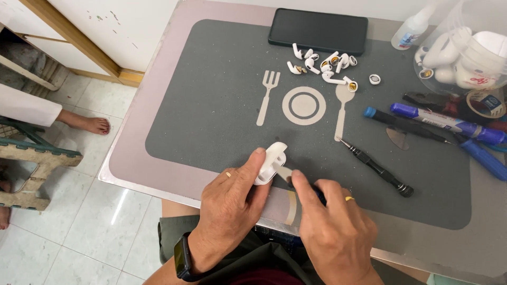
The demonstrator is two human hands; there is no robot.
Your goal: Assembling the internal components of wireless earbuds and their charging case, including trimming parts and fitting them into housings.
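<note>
My left hand (232,203) grips a small white plastic earbud case (271,161) at the near edge of the grey placemat (211,105), thumb pressed along its side. My right hand (330,224) holds a thin dark-handled tool (288,174) whose tip touches the case's underside; most of the tool is hidden under my fingers. A black precision screwdriver (376,168) lies on the mat just right of my hands.
Several white earbud parts (323,63) lie scattered near a black phone (318,30) at the far edge. At right are blue markers (449,122), a clear tub of white cases (465,53), a tape roll (488,103) and a small bottle (412,29). Another person's foot (87,124) rests on the floor, left.
</note>
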